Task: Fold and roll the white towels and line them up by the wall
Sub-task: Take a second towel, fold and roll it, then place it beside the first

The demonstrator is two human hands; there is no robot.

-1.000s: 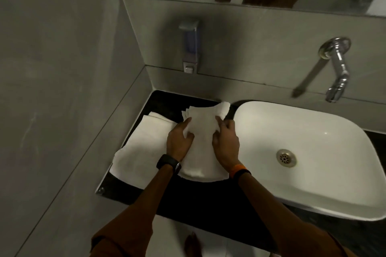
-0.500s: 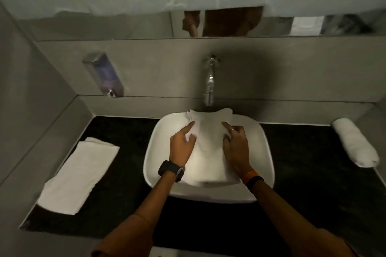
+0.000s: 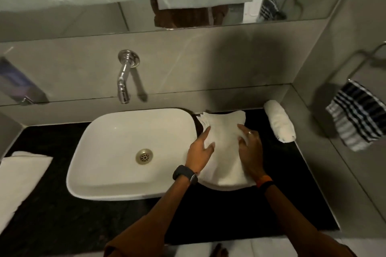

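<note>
I see both hands on the folded white towel (image 3: pixel 224 156); my left hand (image 3: pixel 198 153) pinches its left edge, thumb on top; my right hand (image 3: pixel 250 152) curls round its right edge; the towel sits over the black table (image 3: pixel 282 204) just right of the basin (image 3: pixel 117 131), though I cannot tell whether it rests flat; a rolled towel (image 3: pixel 279 121) lies beside the right wall; a flat towel (image 3: pixel 18 177) lies far left.

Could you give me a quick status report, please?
Left hand and right hand grip folded towel over counter, right of sink. Not yet rolled. Rolled towel lies by right wall; nothing seen in the way.
</note>
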